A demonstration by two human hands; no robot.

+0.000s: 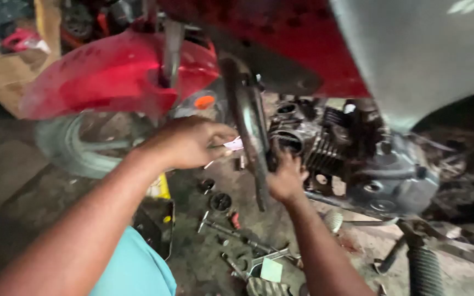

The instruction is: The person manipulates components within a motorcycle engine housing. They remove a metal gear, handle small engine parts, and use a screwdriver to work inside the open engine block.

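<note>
Floor: grimy concrete workshop ground, strewn with small parts and tools.
Left hand: fingers curled together, pinching a small pale tool or part at its tip; what kind, too blurred to tell.
Right hand: raised, fingers closed against the dark frame tube, just under the engine's open exhaust port.
Frame tube position: between both hands, touching the right, just beside the left.
Frame tube axis: long axis near upright, slightly tilted, upper end toward the red tank, lower end pointing down at the floor.
Engine: finned cylinder and grey crankcase, right of the right hand, close by.
Front wheel: left of the left hand, under the red mudguard, with an orange reflector beside the fork.
Below the hands: spanners, a round black part, a pale green scrap.
Far left: cardboard box.
Near edge: light blue garment.
</note>
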